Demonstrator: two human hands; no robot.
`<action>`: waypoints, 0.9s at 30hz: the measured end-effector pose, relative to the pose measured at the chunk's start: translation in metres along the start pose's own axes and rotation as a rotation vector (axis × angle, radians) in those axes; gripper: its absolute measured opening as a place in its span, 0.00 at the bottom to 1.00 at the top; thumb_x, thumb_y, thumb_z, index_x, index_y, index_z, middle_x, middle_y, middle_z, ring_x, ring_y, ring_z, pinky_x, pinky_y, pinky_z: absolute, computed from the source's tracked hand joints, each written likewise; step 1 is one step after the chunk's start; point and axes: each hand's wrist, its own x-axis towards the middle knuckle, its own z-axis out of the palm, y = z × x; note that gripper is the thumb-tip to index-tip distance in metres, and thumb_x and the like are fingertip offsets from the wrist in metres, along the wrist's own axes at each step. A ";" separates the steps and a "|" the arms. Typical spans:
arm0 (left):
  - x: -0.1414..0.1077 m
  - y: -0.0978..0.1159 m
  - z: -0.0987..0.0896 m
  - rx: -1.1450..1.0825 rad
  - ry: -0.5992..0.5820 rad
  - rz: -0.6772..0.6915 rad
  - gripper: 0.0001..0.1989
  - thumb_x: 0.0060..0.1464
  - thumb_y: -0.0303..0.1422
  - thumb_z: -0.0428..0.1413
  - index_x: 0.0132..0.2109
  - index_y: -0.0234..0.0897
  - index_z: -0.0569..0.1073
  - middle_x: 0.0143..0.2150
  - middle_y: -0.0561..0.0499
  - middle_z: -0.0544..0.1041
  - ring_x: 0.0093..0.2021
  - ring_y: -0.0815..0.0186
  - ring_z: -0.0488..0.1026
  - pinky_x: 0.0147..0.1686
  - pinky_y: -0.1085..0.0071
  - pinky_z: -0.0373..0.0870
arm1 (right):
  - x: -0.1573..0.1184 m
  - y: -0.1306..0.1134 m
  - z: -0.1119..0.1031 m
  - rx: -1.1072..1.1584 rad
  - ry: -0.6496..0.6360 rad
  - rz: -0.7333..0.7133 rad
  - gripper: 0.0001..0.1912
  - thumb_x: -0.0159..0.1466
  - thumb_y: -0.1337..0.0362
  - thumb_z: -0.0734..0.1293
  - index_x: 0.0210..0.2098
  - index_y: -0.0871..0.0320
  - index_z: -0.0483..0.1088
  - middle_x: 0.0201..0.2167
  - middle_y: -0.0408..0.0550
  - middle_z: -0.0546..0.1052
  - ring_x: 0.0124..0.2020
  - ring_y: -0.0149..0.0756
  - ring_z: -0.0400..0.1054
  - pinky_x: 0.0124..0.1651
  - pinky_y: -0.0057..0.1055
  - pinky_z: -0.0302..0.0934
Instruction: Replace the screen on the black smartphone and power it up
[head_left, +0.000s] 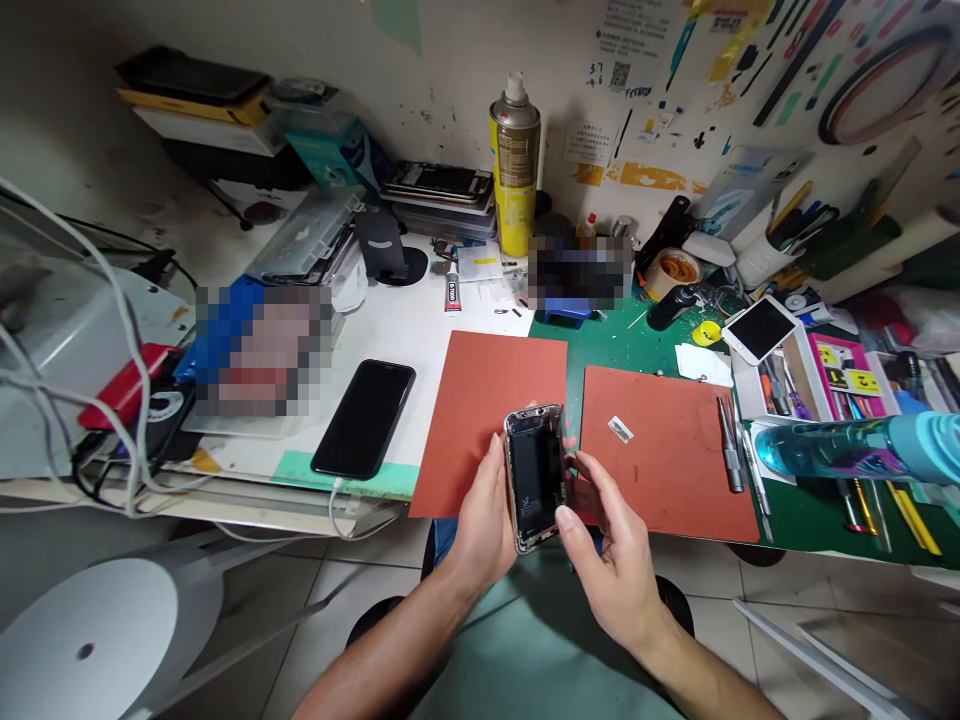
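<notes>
A black smartphone [364, 418] lies face up on the white part of the table [405, 325], a white cable [337, 500] at its lower edge. Behind it are a black phone stand [381, 245] and a small glue tube [452, 290]. A yellow-and-gold spray can [515, 170] stands upright near the wall [465, 60]. To the right are a tape roll [684, 268], a pen cup [766, 262], a white smartphone [760, 330] lying tilted and a blue water bottle [840, 447]. A round white stool [90, 625] is at lower left.
</notes>
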 end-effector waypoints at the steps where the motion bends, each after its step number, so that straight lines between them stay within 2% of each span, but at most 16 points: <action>1: -0.001 -0.001 0.001 -0.008 0.002 0.014 0.33 0.69 0.56 0.56 0.73 0.47 0.71 0.65 0.44 0.81 0.67 0.48 0.77 0.69 0.51 0.72 | 0.002 -0.001 0.003 -0.058 0.021 -0.015 0.30 0.76 0.54 0.68 0.74 0.52 0.65 0.70 0.56 0.74 0.69 0.53 0.72 0.71 0.51 0.70; 5: 0.000 -0.008 -0.002 -0.037 0.002 0.066 0.33 0.71 0.54 0.56 0.77 0.56 0.62 0.66 0.48 0.81 0.67 0.54 0.77 0.70 0.54 0.69 | 0.008 -0.002 0.018 -0.258 0.075 -0.129 0.33 0.74 0.54 0.70 0.75 0.56 0.62 0.70 0.59 0.74 0.70 0.54 0.71 0.69 0.51 0.72; 10: 0.003 -0.017 -0.012 -0.106 -0.020 0.135 0.34 0.71 0.53 0.55 0.78 0.55 0.60 0.68 0.47 0.79 0.68 0.54 0.76 0.73 0.52 0.66 | 0.014 -0.002 0.026 -0.387 0.043 -0.236 0.36 0.74 0.57 0.69 0.77 0.55 0.57 0.69 0.60 0.74 0.70 0.54 0.71 0.66 0.52 0.75; 14: 0.004 -0.024 -0.015 -0.142 -0.026 0.190 0.33 0.72 0.54 0.52 0.78 0.57 0.59 0.69 0.47 0.78 0.70 0.53 0.74 0.74 0.49 0.64 | 0.021 -0.006 0.025 -0.440 -0.029 -0.245 0.41 0.72 0.59 0.71 0.78 0.52 0.52 0.70 0.59 0.73 0.68 0.55 0.74 0.63 0.52 0.77; 17: 0.007 -0.025 -0.016 -0.119 -0.037 0.239 0.32 0.73 0.54 0.51 0.77 0.56 0.61 0.71 0.46 0.75 0.72 0.51 0.72 0.75 0.46 0.62 | 0.035 -0.009 0.020 -0.505 -0.050 -0.310 0.44 0.67 0.62 0.73 0.77 0.54 0.53 0.67 0.61 0.75 0.65 0.56 0.76 0.59 0.52 0.79; 19: 0.009 -0.019 -0.023 -0.045 -0.032 0.324 0.30 0.74 0.54 0.49 0.77 0.54 0.63 0.73 0.45 0.73 0.74 0.51 0.69 0.77 0.46 0.59 | 0.049 -0.012 0.012 -0.550 -0.109 -0.372 0.43 0.65 0.63 0.72 0.75 0.55 0.54 0.65 0.62 0.77 0.63 0.56 0.77 0.57 0.51 0.80; 21: 0.011 -0.006 -0.037 0.115 0.004 0.529 0.27 0.75 0.50 0.49 0.75 0.53 0.67 0.75 0.46 0.70 0.76 0.52 0.66 0.78 0.47 0.56 | 0.068 -0.017 -0.001 -0.641 -0.237 -0.414 0.41 0.65 0.64 0.72 0.74 0.57 0.56 0.63 0.62 0.77 0.60 0.54 0.78 0.57 0.50 0.78; 23: 0.013 0.013 -0.057 0.412 0.048 0.807 0.25 0.73 0.43 0.56 0.73 0.56 0.69 0.77 0.50 0.67 0.78 0.53 0.61 0.80 0.49 0.54 | 0.087 -0.022 -0.013 -0.794 -0.387 -0.443 0.38 0.65 0.66 0.72 0.72 0.59 0.60 0.62 0.64 0.77 0.59 0.55 0.77 0.57 0.51 0.77; 24: 0.014 0.024 -0.067 0.631 0.038 0.857 0.26 0.72 0.41 0.58 0.74 0.57 0.68 0.79 0.50 0.65 0.79 0.52 0.59 0.80 0.49 0.52 | 0.096 -0.024 -0.018 -0.871 -0.451 -0.461 0.37 0.64 0.67 0.72 0.71 0.61 0.61 0.61 0.65 0.76 0.58 0.56 0.76 0.57 0.51 0.76; 27: 0.017 0.049 -0.094 1.342 -0.121 0.837 0.34 0.70 0.43 0.61 0.78 0.56 0.61 0.78 0.48 0.66 0.78 0.50 0.61 0.78 0.46 0.59 | 0.117 -0.027 -0.025 -0.996 -0.598 -0.538 0.35 0.64 0.69 0.74 0.69 0.63 0.64 0.60 0.66 0.76 0.58 0.56 0.75 0.54 0.49 0.76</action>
